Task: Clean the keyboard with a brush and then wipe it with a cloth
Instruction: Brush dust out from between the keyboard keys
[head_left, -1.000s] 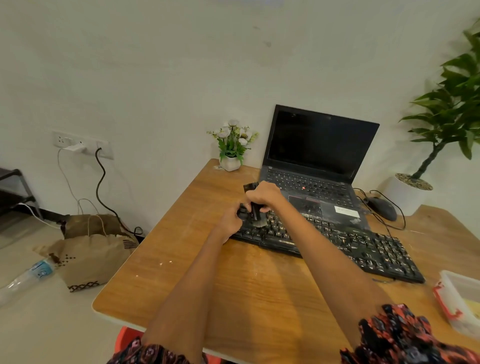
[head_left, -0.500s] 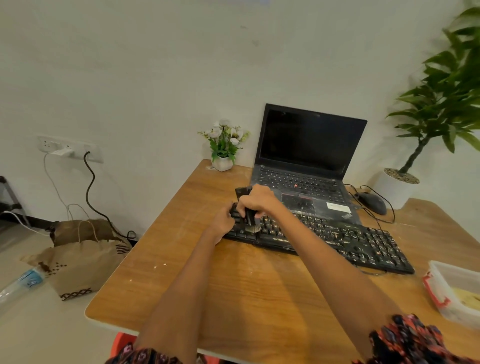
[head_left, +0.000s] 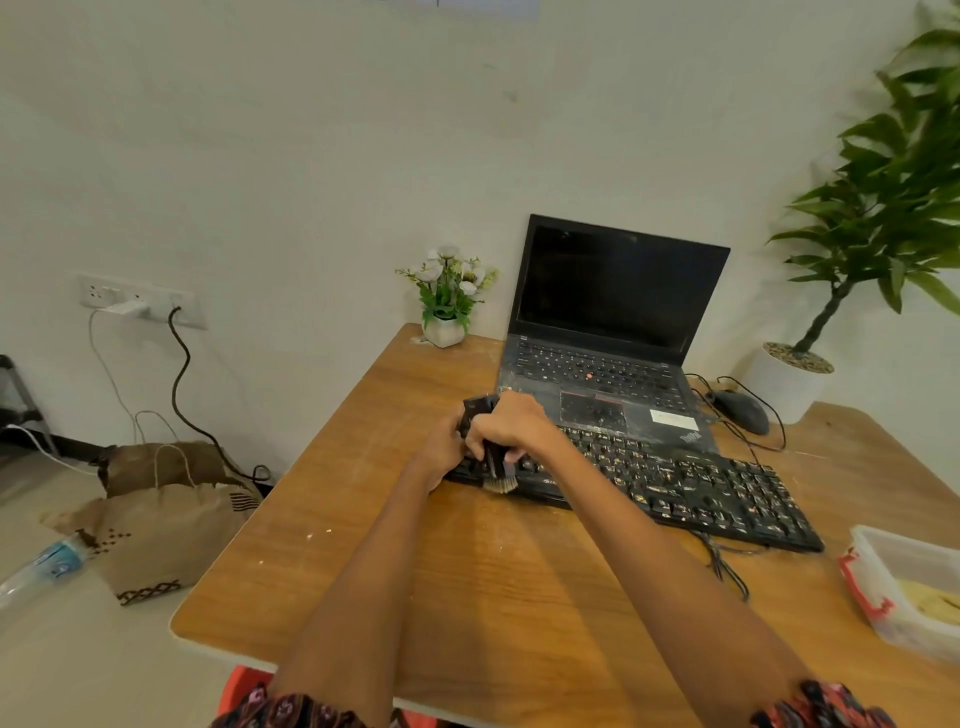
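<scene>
I'm gripping the black-handled brush with pale bristles (head_left: 493, 457) in my right hand (head_left: 511, 423), fingers curled round the handle, bristles pointing down at the near left edge of the black full-size plastic keyboard (head_left: 675, 486). My left hand (head_left: 441, 449) is sitting at the keyboard's left end, touching it; whether it's clenching the edge or just resting there I can't tell, the right hand is covering it. The keyboard is lying centre frame on the wood-grain table (head_left: 519, 587), keys speckled with pale crumbs.

Count: one brush, one keyboard, two hands. Also one open black laptop (head_left: 613, 322) behind it, screen dark; one black mouse (head_left: 740, 410) to the right; two potted plants, the small white-flowered pot (head_left: 447, 301) upper centre and the tall green plant in a round white pot (head_left: 883, 208) upper right; one clear plastic tub with red clips (head_left: 909, 587) at the right edge.
</scene>
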